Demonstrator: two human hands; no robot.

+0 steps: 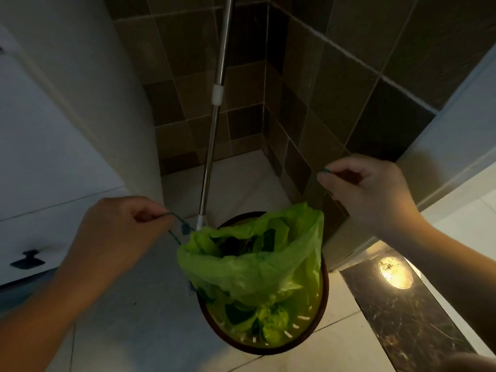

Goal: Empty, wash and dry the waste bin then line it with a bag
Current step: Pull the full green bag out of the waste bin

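A round waste bin (pixel 320 322) with a dark rim and slotted yellow inner wall stands on the floor in the head view. A green bag (pixel 257 267) is partly lifted out of it, its mouth gathered and dark waste visible inside. My left hand (pixel 115 234) pinches the dark blue-green drawstring (pixel 180 222) on the bag's left side. My right hand (pixel 367 194) pinches the drawstring's other loop up and to the right of the bag. Both strings are taut.
A mop with a metal pole (pixel 212 135) leans in the tiled corner right behind the bin. A white cabinet with a dark handle (pixel 26 260) is at left. A dark marble threshold (pixel 402 312) and white door frame lie to the right.
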